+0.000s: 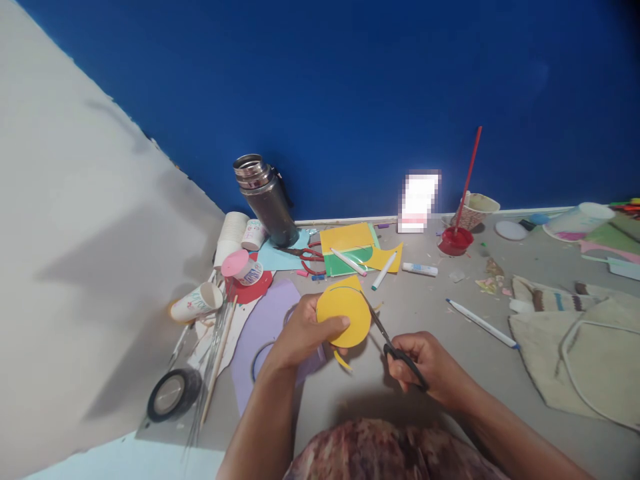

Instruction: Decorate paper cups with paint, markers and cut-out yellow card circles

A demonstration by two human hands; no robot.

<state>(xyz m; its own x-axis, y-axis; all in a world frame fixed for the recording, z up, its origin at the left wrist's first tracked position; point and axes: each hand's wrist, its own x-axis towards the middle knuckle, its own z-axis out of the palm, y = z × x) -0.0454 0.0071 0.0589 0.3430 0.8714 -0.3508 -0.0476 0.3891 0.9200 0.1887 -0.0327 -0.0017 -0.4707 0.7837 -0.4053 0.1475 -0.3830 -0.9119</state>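
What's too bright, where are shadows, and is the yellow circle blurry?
Head view: the rectangle by the blue wall glares white and looks blocky; head view: grey shadows spread over the white wall, and a darker one lies on the table; head view: the yellow circle looks fairly clear, not smeared.

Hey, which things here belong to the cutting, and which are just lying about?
Apparently in use:
yellow paper, in the left hand
black-handled scissors, in the right hand

Seemingly just lying or standing about:
grey flask
red-handled scissors
black tape roll
blue-tipped marker
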